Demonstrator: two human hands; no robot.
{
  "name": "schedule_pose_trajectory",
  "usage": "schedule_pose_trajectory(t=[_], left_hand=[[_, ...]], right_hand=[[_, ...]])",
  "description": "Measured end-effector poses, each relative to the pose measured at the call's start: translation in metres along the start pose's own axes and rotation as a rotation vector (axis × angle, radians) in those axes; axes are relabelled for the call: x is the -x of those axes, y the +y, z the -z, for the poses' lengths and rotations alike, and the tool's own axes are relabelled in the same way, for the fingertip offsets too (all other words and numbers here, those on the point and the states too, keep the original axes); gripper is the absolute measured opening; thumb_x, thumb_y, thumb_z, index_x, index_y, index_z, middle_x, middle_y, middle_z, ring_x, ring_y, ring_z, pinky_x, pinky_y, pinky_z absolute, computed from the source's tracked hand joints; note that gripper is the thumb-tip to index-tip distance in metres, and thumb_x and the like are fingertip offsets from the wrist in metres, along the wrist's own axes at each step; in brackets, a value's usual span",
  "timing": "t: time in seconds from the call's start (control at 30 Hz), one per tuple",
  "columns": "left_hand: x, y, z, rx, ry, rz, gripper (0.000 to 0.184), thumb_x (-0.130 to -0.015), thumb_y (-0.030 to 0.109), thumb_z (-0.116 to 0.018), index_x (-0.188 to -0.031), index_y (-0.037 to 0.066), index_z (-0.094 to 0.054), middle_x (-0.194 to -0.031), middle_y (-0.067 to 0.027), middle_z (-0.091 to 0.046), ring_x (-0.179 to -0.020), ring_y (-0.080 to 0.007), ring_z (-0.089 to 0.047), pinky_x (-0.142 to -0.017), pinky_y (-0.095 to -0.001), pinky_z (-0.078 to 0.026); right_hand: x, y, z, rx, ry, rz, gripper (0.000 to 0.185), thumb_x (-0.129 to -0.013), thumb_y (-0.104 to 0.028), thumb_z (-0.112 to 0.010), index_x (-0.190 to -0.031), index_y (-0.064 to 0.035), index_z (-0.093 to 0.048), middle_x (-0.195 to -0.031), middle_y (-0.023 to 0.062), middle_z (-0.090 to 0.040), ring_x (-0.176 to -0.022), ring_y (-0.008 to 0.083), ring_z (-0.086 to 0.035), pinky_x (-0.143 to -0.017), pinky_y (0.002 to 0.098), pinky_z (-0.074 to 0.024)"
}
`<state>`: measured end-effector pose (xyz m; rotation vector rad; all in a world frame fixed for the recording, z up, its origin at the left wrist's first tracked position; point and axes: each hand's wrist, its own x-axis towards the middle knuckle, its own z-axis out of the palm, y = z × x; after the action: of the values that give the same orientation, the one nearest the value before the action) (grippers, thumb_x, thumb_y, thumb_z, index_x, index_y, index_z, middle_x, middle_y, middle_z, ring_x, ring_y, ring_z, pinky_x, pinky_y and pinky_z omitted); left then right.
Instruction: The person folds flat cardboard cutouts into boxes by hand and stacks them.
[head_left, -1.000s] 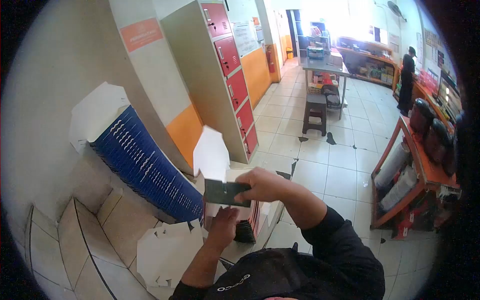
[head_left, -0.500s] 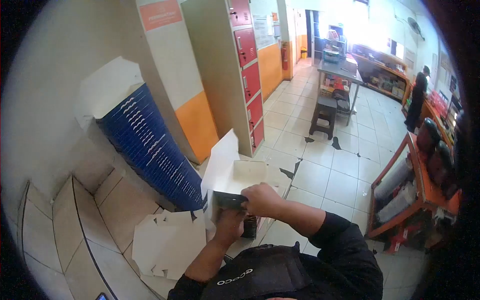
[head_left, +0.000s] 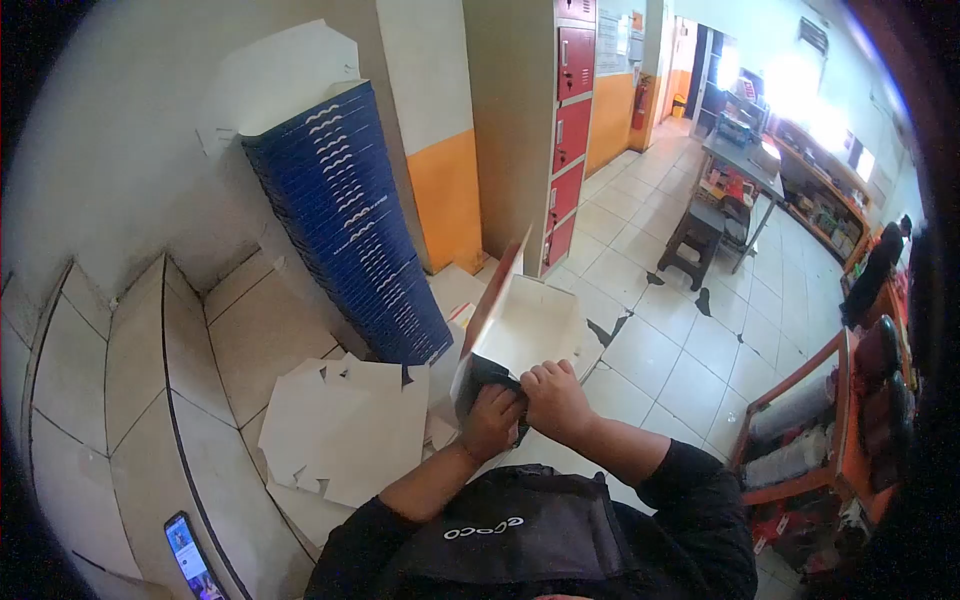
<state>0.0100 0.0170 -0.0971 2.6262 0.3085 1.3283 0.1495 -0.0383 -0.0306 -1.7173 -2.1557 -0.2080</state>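
An open box (head_left: 535, 325) with a pale inside and a dark near side is between both hands, its lid standing up on the left. My left hand (head_left: 492, 422) is closed on the dark near side of the box. Beside it my right hand (head_left: 558, 402) grips the top edge of that same side. Flat pale cardboard sheets (head_left: 350, 430) lie to the left of the box. Behind them leans a tall stack of nested blue boxes (head_left: 350, 220), with a pale lid open at its top.
A phone (head_left: 193, 560) with a lit screen lies at the lower left. Red lockers (head_left: 572, 135) stand beyond the box. An orange rack (head_left: 845, 420) holding rolls is at the right. Farther back are a stool (head_left: 695, 240), a metal table (head_left: 745, 165) and a person (head_left: 875, 275).
The view has turned, so the surroundings shift rightward. The box, earlier with its lid raised away, now shows its open inside, with the lid upright at the left. The phone has come into view.
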Motion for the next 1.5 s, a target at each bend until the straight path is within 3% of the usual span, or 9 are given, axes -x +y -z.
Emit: schedule_pose_trajectory(t=[0.3, 0.5, 0.73, 0.93, 1.0, 1.07, 1.13, 1.23, 1.5], left_hand=[[-0.015, -0.009, 0.020, -0.068, -0.226, 0.138, 0.021, -0.069, 0.008, -0.056, -0.090, 0.006, -0.058, -0.088, -0.0102, -0.054, -0.085, -0.0286, -0.054, -0.082, -0.0416, -0.042], [-0.012, -0.009, 0.014, -0.081, -0.129, 0.150, 0.018, -0.067, 0.006, -0.056, -0.084, 0.008, -0.061, -0.084, -0.0086, -0.055, -0.083, -0.0282, -0.054, -0.081, -0.0402, -0.043], [-0.010, -0.007, 0.018, -0.028, -0.206, 0.147, 0.018, -0.066, 0.007, -0.058, -0.083, 0.009, -0.062, -0.083, -0.0075, -0.055, -0.081, -0.0270, -0.054, -0.076, -0.0387, -0.043], [-0.011, -0.003, 0.012, -0.006, -0.063, 0.071, 0.016, -0.064, 0.008, -0.061, -0.080, 0.010, -0.060, -0.090, -0.0073, -0.058, -0.089, -0.0296, -0.055, -0.084, -0.0445, -0.041], [-0.021, 0.007, 0.016, -0.136, -0.031, 0.048, 0.016, -0.066, 0.008, -0.061, -0.081, 0.010, -0.060, -0.098, -0.0071, -0.059, -0.097, -0.0294, -0.055, -0.093, -0.0465, -0.038], [-0.020, 0.005, 0.019, -0.030, -0.108, 0.044, 0.016, -0.066, 0.009, -0.060, -0.081, 0.009, -0.060, -0.107, -0.0065, -0.058, -0.103, -0.0296, -0.053, -0.098, -0.0484, -0.033], [-0.017, 0.003, 0.019, 0.031, -0.154, 0.036, 0.015, -0.066, 0.009, -0.060, -0.080, 0.008, -0.060, -0.113, -0.0061, -0.057, -0.107, -0.0295, -0.052, -0.101, -0.0498, -0.031], [-0.013, -0.003, 0.017, 0.051, -0.162, 0.002, 0.014, -0.064, 0.011, -0.060, -0.077, 0.006, -0.060, -0.115, -0.0061, -0.057, -0.108, -0.0291, -0.052, -0.100, -0.0510, -0.031], [-0.006, -0.006, 0.014, 0.131, -0.151, -0.061, 0.021, -0.063, 0.014, -0.062, -0.082, 0.004, -0.061, -0.114, -0.0070, -0.059, -0.108, -0.0304, -0.053, -0.102, -0.0510, -0.030]], right_hand=[[-0.003, 0.005, 0.020, 0.039, -0.195, -0.072, 0.011, -0.067, -0.010, -0.052, -0.077, -0.0054, -0.053, -0.078, 0.0095, -0.057, -0.080, 0.0273, -0.055, -0.073, 0.0383, -0.0403], [-0.005, -0.001, 0.027, 0.079, -0.301, -0.099, 0.009, -0.071, -0.009, -0.050, -0.078, -0.0049, -0.055, -0.077, 0.0114, -0.060, -0.079, 0.0282, -0.057, -0.072, 0.0399, -0.0429], [-0.005, -0.011, 0.030, 0.116, -0.491, -0.072, 0.014, -0.078, -0.017, -0.051, -0.083, -0.0055, -0.058, -0.076, 0.0116, -0.062, -0.075, 0.0287, -0.062, -0.065, 0.0405, -0.0483], [-0.015, 0.010, 0.039, -0.145, -0.654, -0.066, 0.017, -0.079, -0.014, -0.049, -0.085, -0.0012, -0.058, -0.078, 0.0185, -0.062, -0.079, 0.0331, -0.061, -0.074, 0.0429, -0.0471], [-0.032, 0.041, 0.032, -0.216, -0.679, 0.310, 0.022, -0.083, -0.016, -0.047, -0.095, -0.0020, -0.059, -0.084, 0.0188, -0.063, -0.086, 0.0317, -0.061, -0.080, 0.0418, -0.0456], [-0.051, 0.074, 0.032, 0.042, -0.507, 0.122, 0.036, -0.089, -0.022, -0.044, -0.118, -0.0013, -0.050, -0.122, 0.0196, -0.049, -0.114, 0.0323, -0.046, -0.096, 0.0424, -0.0359], [-0.058, 0.090, 0.016, 0.051, -0.102, -0.279, 0.052, -0.088, -0.025, -0.047, -0.131, 0.0007, -0.034, -0.136, 0.0191, -0.035, -0.123, 0.0327, -0.037, -0.101, 0.0443, -0.0308], [-0.063, 0.105, -0.017, 0.290, -0.266, -0.305, 0.065, -0.084, -0.027, -0.050, -0.136, 0.0013, -0.024, -0.140, 0.0184, -0.027, -0.125, 0.0309, -0.035, -0.098, 0.0462, -0.0321], [-0.060, 0.104, -0.025, 0.210, -0.318, -0.374, 0.064, -0.082, -0.022, -0.051, -0.134, 0.0033, -0.025, -0.139, 0.0193, -0.029, -0.123, 0.0331, -0.037, -0.100, 0.0451, -0.0324]])
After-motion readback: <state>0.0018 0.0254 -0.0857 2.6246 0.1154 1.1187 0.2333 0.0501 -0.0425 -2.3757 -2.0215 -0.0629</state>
